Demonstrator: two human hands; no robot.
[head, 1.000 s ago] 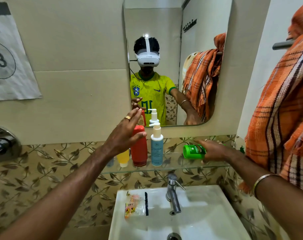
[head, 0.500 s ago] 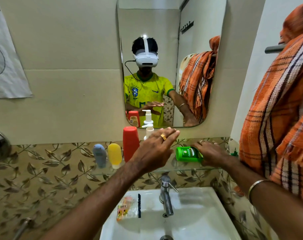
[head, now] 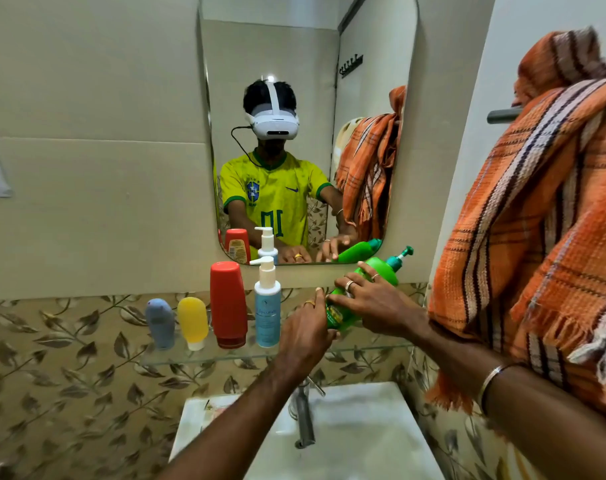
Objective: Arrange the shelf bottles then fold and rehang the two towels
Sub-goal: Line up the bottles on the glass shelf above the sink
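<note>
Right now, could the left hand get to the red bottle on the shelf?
Probably yes. The left hand is on the green bottle, and only the blue pump bottle stands between it and the red bottle; reaching in front of it looks free.

Green bottle [head: 364,289] base hidden behind left hand [head: 305,336]; towel [head: 554,220] cut off at right edge.

walls: beige panels [head: 97,202] | leaf-pattern tiles [head: 59,368] | mirror [head: 371,39] | white sink [head: 364,438]
</note>
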